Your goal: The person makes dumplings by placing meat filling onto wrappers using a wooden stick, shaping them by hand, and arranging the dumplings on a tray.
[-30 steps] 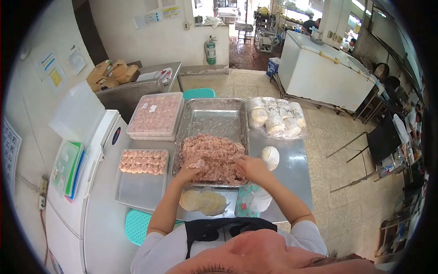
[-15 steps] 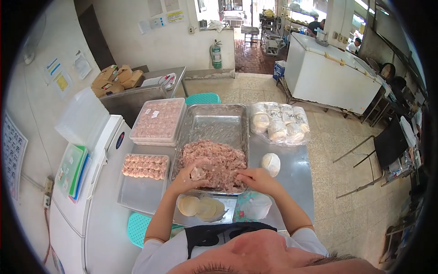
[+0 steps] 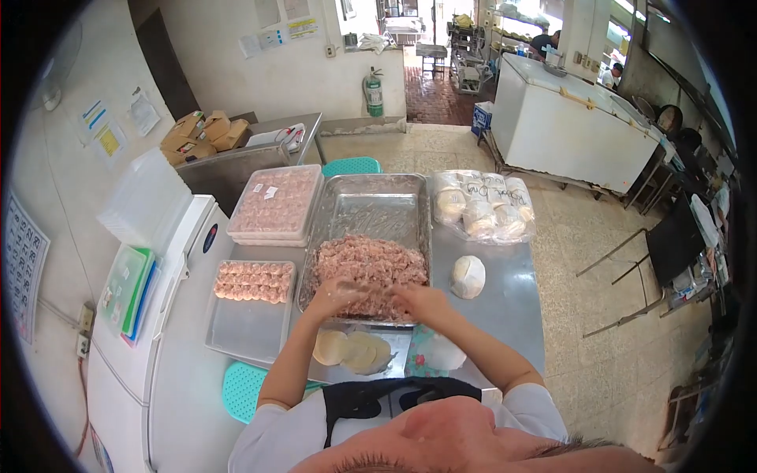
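A deep metal tray holds a mound of raw ground meat in its near half. My left hand is over the near left part of the meat, fingers curled and slightly blurred; what lies in them is hidden. My right hand is at the near right part of the mound, its bent fingertips pressed together against the meat. Just below the tray are round pale dough wrappers, overlapping. Beside them sits a white stack on a floral cloth, partly under my right forearm.
Left of the tray, a plastic tray carries rows of formed dumplings. Lidded containers of dumplings stand behind it. To the right are a white wrapped round stack and a bag of stacks. A white freezer stands beyond.
My left hand has turned over the meat, and the pinkish lump in it no longer shows. My right hand has moved slightly left and up, towards the left hand.
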### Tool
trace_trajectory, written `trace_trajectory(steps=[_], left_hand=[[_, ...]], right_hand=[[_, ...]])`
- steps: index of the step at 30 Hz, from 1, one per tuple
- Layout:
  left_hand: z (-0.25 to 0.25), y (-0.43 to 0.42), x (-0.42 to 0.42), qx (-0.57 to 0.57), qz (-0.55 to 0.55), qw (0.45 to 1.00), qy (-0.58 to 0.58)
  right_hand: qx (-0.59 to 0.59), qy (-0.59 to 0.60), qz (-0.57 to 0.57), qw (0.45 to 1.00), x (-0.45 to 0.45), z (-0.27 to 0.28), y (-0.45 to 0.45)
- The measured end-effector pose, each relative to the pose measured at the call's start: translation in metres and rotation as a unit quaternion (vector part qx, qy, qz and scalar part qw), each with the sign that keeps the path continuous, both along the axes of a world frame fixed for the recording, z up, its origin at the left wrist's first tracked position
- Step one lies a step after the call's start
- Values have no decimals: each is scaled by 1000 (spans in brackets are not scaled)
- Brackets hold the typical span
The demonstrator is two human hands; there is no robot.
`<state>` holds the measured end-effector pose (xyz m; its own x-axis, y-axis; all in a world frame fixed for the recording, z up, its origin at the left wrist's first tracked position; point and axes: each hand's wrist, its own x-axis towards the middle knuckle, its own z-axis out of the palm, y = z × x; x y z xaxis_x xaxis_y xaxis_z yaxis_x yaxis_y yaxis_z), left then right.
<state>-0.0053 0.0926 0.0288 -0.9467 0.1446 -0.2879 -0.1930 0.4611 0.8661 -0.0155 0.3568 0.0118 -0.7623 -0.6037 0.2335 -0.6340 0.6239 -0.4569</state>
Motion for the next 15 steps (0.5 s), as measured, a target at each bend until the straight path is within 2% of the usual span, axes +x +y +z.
trace_trajectory(steps=[2, 4, 7, 9, 10, 12, 15], left_hand=[[-22, -10, 1, 31, -11, 993, 111], [-14, -16, 7, 31, -49, 979, 195], [19, -20, 14, 22, -99, 959, 264], [33, -19, 17, 36, -86, 951, 295], [30, -24, 16, 5, -95, 958, 269], [25, -33, 12, -59, -122, 965, 224], [30, -45, 14, 22, -149, 961, 233]], right_hand=[[62, -14, -47, 997, -12, -14, 13], [136, -42, -57, 988, -9, 3, 25], [42, -61, -81, 994, 0, 11, 37], [-71, -103, -63, 990, 19, 52, 29], [-129, -124, -57, 982, 29, 64, 22], [-130, -102, -19, 986, 44, 64, -4], [-90, -68, 16, 994, 48, 73, -27]])
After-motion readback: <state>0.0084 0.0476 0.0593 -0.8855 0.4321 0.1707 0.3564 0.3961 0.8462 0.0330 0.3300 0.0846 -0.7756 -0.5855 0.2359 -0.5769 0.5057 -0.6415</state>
